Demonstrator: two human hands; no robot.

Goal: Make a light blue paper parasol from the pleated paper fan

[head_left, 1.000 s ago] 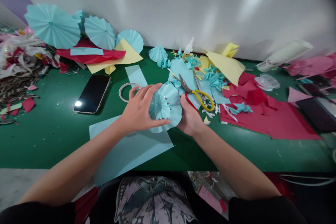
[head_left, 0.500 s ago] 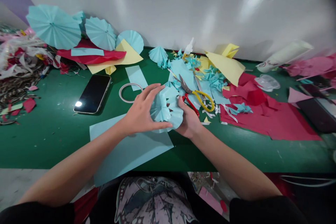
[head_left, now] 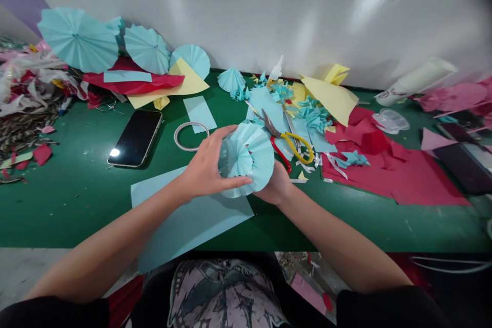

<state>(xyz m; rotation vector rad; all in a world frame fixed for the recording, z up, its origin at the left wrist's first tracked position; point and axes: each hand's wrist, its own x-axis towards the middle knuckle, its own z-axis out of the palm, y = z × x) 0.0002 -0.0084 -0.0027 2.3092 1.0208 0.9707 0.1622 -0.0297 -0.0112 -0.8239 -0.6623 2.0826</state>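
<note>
Light-blue pleated disc (head_left: 262, 156), opened out rounder between the two hands
From here I can see its notched gap has closed up, so the paper now shows as a fuller circle. The left hand (head_left: 203, 166) curves round its near side, thumb across the lower front; the right hand (head_left: 277, 184) cups it from behind, fingers hidden, so I can't tell their spread. Yellow-and-red scissors (head_left: 286, 136) lie just beyond the right hand, a tape roll (head_left: 176, 137) beyond the left, a blue sheet (head_left: 192, 225) underneath
</note>
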